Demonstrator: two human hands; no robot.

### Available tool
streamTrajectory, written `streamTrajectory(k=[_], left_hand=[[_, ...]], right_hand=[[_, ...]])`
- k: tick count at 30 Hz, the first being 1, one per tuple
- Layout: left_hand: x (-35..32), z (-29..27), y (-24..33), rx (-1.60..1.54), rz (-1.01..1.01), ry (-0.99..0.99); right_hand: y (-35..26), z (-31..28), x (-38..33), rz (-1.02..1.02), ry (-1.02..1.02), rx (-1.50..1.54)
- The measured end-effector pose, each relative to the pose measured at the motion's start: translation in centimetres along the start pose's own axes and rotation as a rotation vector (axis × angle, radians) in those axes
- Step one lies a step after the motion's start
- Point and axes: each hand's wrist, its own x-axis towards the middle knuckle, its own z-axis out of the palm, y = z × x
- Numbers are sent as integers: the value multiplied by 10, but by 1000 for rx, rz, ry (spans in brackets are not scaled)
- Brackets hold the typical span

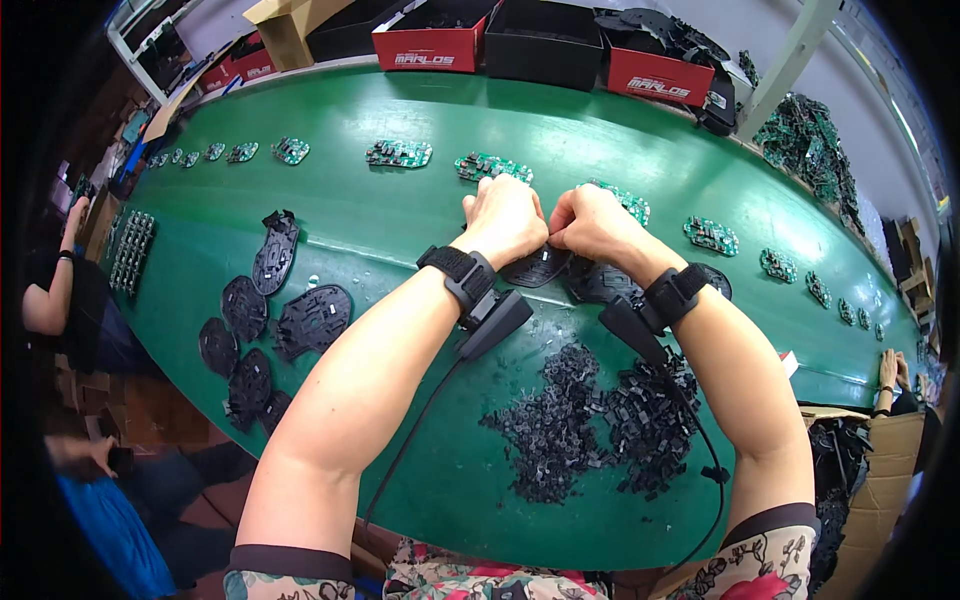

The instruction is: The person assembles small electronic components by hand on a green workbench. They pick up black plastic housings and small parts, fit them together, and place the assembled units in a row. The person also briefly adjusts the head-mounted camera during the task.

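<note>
My left hand (503, 218) and my right hand (597, 222) meet over the middle of the green table, fingers pinched close together. Whatever lies between the fingertips is too small or hidden to name. Just below them sits a black plastic shell (538, 268), partly covered by the hands. A second black shell (605, 284) rests under my right wrist. Beyond my left hand is a green circuit board (493, 167), its near edge partly hidden. Another circuit board (628, 203) shows behind my right hand. Black straps with small devices circle both wrists, cables trailing toward me.
Two heaps of small black plastic parts (560, 420) (650, 425) lie near me. Several black shells (315, 318) are spread at left. Circuit boards (398, 153) line the green table (420, 510). Red boxes (428, 45) stand behind. Co-workers' hands (888, 370) show at the sides.
</note>
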Motion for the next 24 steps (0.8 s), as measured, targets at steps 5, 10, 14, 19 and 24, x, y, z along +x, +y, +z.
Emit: streamTrajectory(k=[5, 10, 14, 19, 24], left_hand=[[0, 10, 1, 101, -5, 70], [-1, 12, 2, 79, -4, 72], [-6, 6, 2, -2, 7, -9], [-9, 7, 4, -23, 21, -12], [-11, 9, 5, -36, 41, 13]], right_hand=[[1, 3, 1, 19, 11, -19], [-1, -4, -3, 26, -15, 2], [0, -8, -8, 42, -32, 52], [3, -10, -8, 52, -45, 37], [5, -11, -8, 54, -60, 35]])
